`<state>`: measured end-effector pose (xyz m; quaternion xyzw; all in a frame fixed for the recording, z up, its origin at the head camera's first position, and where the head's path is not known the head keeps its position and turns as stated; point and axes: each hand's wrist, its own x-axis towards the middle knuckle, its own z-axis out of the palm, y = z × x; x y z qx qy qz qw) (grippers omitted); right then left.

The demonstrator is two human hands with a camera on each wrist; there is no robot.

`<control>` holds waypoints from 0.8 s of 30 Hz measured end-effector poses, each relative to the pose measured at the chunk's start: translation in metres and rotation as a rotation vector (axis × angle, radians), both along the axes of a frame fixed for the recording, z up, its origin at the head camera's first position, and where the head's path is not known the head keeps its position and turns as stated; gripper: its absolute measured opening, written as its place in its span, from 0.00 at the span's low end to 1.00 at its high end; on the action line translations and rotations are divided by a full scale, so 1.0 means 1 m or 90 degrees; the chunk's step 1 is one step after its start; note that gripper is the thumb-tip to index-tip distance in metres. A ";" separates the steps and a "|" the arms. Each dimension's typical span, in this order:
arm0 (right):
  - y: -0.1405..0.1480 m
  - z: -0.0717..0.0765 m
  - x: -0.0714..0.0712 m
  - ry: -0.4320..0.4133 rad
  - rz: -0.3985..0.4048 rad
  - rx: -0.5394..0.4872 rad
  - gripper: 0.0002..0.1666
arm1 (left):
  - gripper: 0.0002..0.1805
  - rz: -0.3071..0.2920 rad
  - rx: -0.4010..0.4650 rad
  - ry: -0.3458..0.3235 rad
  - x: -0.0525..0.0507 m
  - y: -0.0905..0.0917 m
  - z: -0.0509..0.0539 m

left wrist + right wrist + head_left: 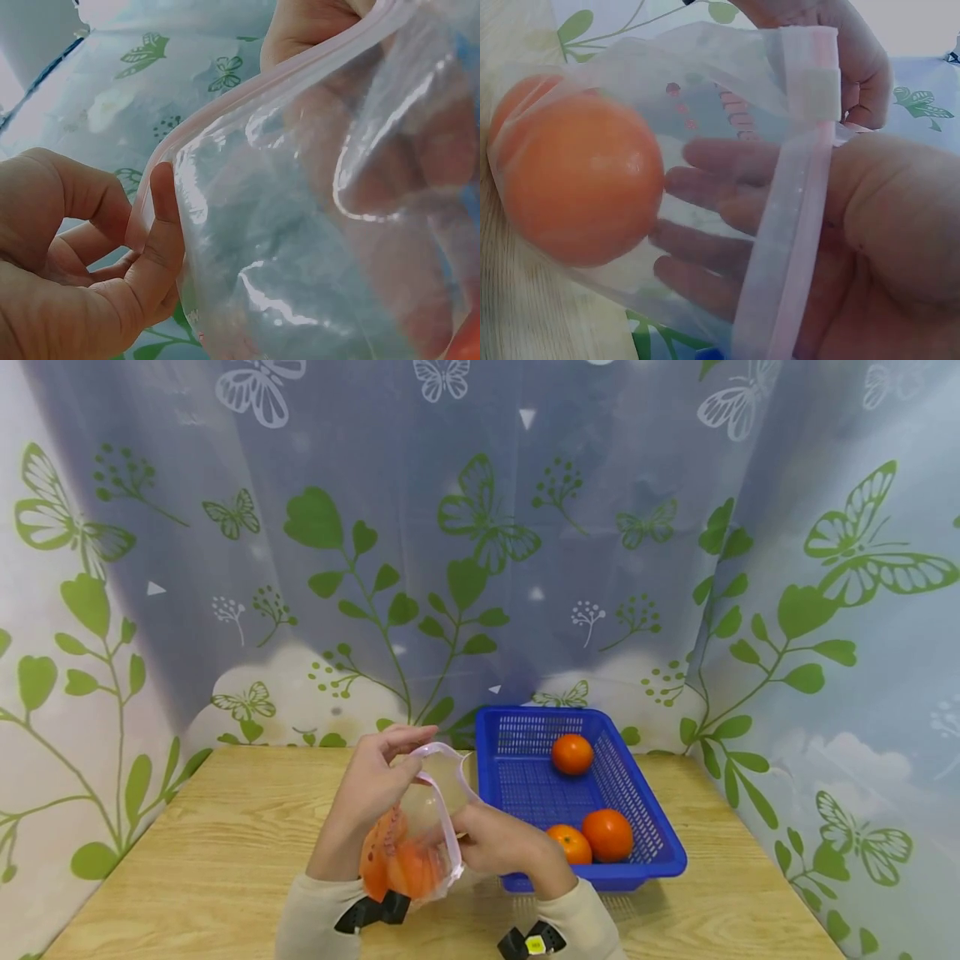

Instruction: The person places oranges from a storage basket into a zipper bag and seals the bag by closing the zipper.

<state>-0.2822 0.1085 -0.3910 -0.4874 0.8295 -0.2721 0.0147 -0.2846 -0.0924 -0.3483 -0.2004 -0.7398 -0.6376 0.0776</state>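
A clear plastic zip bag (450, 814) with a pink-white rim and red print hangs between my hands, its mouth spread apart. Inside it lie orange round fruits (585, 180), which look like oranges. My left hand (375, 785) pinches the bag's rim between thumb and fingers, seen closely in the left wrist view. My right hand (491, 839) reaches through the mouth. In the right wrist view its fingers (712, 247) are extended inside the bag, their tips close to one fruit; whether they touch it I cannot tell. A white slider (823, 94) sits on the rim.
To the right stands a blue plastic basket (660, 852) holding three oranges, one at the back (572, 754) and two at the front (607, 835). Beneath is a wooden table (247, 810). A butterfly-patterned curtain (405, 527) surrounds it at the back and sides.
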 end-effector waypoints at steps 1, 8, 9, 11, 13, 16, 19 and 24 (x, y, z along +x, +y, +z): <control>0.000 0.001 0.000 0.003 0.003 -0.003 0.17 | 0.20 0.003 0.004 0.003 0.000 0.000 0.000; 0.006 0.009 0.002 -0.018 -0.074 -0.079 0.16 | 0.20 0.033 0.005 0.022 0.002 -0.003 0.002; 0.008 0.010 0.002 -0.024 -0.085 -0.088 0.16 | 0.21 0.033 0.006 0.021 0.002 -0.003 0.002; 0.012 0.012 0.001 -0.026 -0.102 -0.100 0.18 | 0.21 0.031 0.004 0.020 0.002 -0.002 0.002; 0.016 0.013 0.000 -0.023 -0.119 -0.101 0.19 | 0.22 0.031 -0.005 0.014 0.002 -0.001 0.003; 0.020 0.012 -0.002 -0.024 -0.131 -0.101 0.21 | 0.21 0.029 -0.031 0.001 0.004 -0.001 0.003; 0.022 0.012 -0.004 -0.018 -0.138 -0.094 0.21 | 0.19 0.029 -0.059 0.001 0.004 0.001 0.002; 0.023 0.011 -0.005 -0.005 -0.143 -0.084 0.20 | 0.19 0.057 -0.133 0.025 0.004 0.004 0.001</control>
